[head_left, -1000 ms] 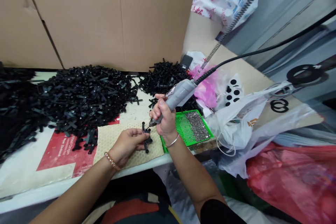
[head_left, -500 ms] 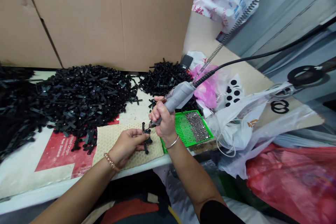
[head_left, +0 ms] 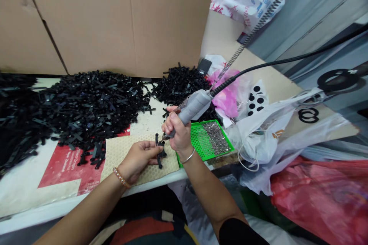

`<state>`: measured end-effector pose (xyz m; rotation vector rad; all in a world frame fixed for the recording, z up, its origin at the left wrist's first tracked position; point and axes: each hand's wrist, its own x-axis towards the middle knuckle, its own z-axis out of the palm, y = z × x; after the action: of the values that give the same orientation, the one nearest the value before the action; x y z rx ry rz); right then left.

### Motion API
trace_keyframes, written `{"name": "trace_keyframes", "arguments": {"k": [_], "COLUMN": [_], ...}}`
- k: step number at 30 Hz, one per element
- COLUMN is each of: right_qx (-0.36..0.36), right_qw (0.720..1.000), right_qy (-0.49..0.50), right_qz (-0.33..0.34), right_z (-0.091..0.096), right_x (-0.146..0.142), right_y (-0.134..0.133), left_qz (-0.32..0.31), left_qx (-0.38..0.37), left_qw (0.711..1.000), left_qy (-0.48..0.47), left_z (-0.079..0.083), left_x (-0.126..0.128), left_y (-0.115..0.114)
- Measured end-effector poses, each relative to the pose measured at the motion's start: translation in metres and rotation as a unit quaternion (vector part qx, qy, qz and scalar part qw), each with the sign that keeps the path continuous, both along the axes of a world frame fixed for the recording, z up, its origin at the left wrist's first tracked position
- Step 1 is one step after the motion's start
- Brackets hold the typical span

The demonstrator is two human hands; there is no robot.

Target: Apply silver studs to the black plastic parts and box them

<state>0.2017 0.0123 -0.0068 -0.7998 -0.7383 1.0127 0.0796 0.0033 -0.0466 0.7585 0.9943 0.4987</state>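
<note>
Between thumb and fingers, my left hand [head_left: 142, 159] pinches a small black cross-shaped plastic part [head_left: 160, 161] over a cream honeycomb-textured mat [head_left: 115, 157]. My right hand [head_left: 180, 132] is wrapped round a grey electric screwdriver [head_left: 194, 107], held at a slant. Its tip points down to the left, at the black part; whether the bit touches it I cannot tell. Just right of my right hand lies a green perforated tray [head_left: 197, 141], with rows of small metal screws [head_left: 217, 138] massed on its right side.
A large heap of black parts [head_left: 94, 107] covers the left of the table, a smaller heap [head_left: 184, 84] the back. Cardboard [head_left: 100, 19] stands behind. From the screwdriver, a coiled spring [head_left: 258, 26] and a black cable [head_left: 287, 60] run up right. Plastic bags [head_left: 258, 141] crowd the right.
The screwdriver and my right hand have shifted very slightly to the left. My left hand keeps its pinch on the black part in the same spot.
</note>
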Motion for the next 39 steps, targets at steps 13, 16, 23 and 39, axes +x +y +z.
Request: {"name": "trace_keyframes", "arguments": {"k": [13,16,23,39], "right_qx": [-0.011,-0.018,-0.003,-0.032], "right_qw": [1.000,1.000,1.000,0.993], "right_qy": [-0.019,-0.024,-0.022,-0.031], "right_qz": [-0.008,-0.008,-0.003,0.106], "right_z": [0.002,0.002,0.002,-0.003], "right_x": [0.000,0.000,-0.003,0.000], "right_y": [-0.002,-0.002,-0.003,0.003], "left_qz": [-0.002,0.001,-0.002,0.020], "left_qx": [0.007,0.008,0.015,-0.013], "left_qw": [1.000,1.000,1.000,1.000], "left_qy": [0.006,0.007,0.002,0.018], "left_z": [0.004,0.003,0.000,0.010], "left_x": [0.001,0.001,0.000,0.003], "left_y": [-0.001,-0.001,-0.001,0.000]}}
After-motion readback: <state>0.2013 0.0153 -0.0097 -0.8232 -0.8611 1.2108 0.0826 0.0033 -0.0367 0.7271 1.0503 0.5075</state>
